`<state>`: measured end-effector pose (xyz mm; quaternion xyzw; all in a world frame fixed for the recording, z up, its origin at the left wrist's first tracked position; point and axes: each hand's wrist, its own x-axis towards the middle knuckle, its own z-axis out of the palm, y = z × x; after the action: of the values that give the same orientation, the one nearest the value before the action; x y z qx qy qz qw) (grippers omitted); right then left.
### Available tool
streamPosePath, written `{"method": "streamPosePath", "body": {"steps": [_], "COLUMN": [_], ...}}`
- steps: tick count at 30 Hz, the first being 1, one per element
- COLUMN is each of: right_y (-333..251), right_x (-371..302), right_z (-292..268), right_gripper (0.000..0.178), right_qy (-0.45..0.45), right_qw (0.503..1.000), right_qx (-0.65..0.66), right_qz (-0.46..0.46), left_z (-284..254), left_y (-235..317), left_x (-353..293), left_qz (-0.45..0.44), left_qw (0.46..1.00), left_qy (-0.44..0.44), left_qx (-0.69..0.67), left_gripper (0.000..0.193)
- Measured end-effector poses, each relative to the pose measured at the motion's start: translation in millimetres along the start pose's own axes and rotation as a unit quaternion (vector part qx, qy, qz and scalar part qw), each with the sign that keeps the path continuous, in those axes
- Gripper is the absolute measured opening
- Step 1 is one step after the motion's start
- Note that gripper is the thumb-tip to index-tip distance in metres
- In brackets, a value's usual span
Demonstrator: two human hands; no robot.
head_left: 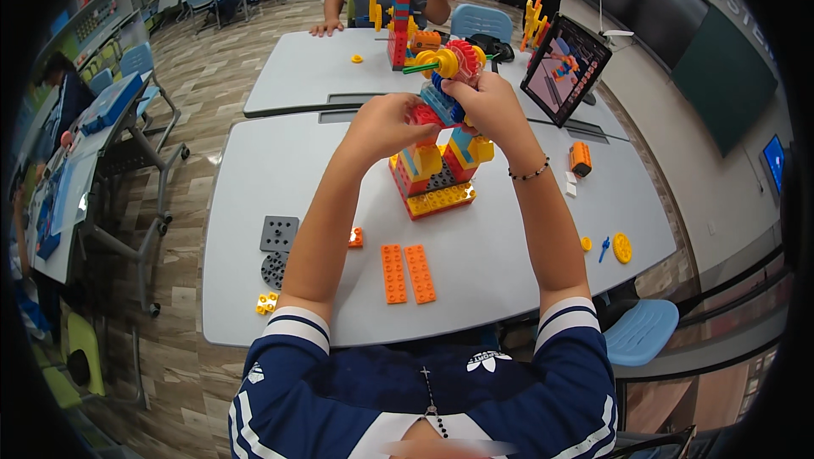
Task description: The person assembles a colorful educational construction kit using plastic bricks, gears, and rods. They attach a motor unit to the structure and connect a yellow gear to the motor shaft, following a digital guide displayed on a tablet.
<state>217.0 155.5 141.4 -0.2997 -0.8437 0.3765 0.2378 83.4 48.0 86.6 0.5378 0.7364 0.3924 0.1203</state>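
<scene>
A tall toy-brick model (pixel 441 198) stands on the white table in front of me, with a red and yellow base and two stacked legs. My left hand (pixel 386 126) grips the red bricks at the left of its upper part. From the right, my right hand (pixel 493 109) closes round the blue pieces at the top, thumb pressed near the gears. A red gear (pixel 463 58) and a yellow wheel (pixel 434 64) on a green axle sit above my fingers. My hands hide part of the model's middle.
Two orange plates (pixel 407 274) lie nearest me. At left are a grey square plate (pixel 279 233), a grey round plate (pixel 274 270) and yellow bricks (pixel 267 303). At right are a tablet (pixel 565 69), an orange block (pixel 581 159) and a yellow wheel (pixel 622 248). Another person stands opposite.
</scene>
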Motion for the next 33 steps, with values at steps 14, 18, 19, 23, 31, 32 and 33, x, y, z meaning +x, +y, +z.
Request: {"method": "streamPosePath", "body": {"steps": [14, 18, 19, 23, 31, 32, 33], "right_y": [-3.6, -9.0, -11.1, -16.7, -15.6, -15.4, -15.1], "right_x": [-7.7, -10.0, -10.5, -11.7, -12.0, -11.2, -10.2], "right_z": [6.4, 5.4, 4.6, 6.0, 5.8, 5.4, 5.0], "right_gripper": [0.038, 0.038, 0.038, 0.037, 0.035, 0.035, 0.035], "right_qy": [0.03, 0.027, 0.021, 0.027, 0.024, 0.021, 0.017], "right_qw": [0.999, 0.999, 0.999, 0.998, 0.999, 0.999, 0.999], "right_qx": [-0.021, -0.029, -0.031, -0.037, -0.025, -0.027, -0.028], "right_qz": [-0.002, 0.006, 0.007, 0.031, 0.029, 0.029, 0.031], "left_z": [-1.5, 2.3, 2.7, 3.9, 4.3, 4.3, 4.6], "left_y": [5.9, -0.7, -1.9, -4.8, -1.7, -1.6, -1.7], "left_x": [-3.0, -0.2, 0.1, -1.9, -3.4, -3.3, -3.2], "left_qz": [-0.007, 0.013, 0.02, 0.056, 0.053, 0.054, 0.055], "left_qw": [1.0, 0.997, 0.996, 0.995, 0.995, 0.995, 0.995], "left_qy": [0.009, 0.03, 0.034, 0.067, 0.054, 0.055, 0.057], "left_qx": [0.026, 0.068, 0.086, 0.052, 0.059, 0.061, 0.063], "left_gripper": [0.047, 0.043, 0.04, 0.037, 0.035, 0.035, 0.035]}}
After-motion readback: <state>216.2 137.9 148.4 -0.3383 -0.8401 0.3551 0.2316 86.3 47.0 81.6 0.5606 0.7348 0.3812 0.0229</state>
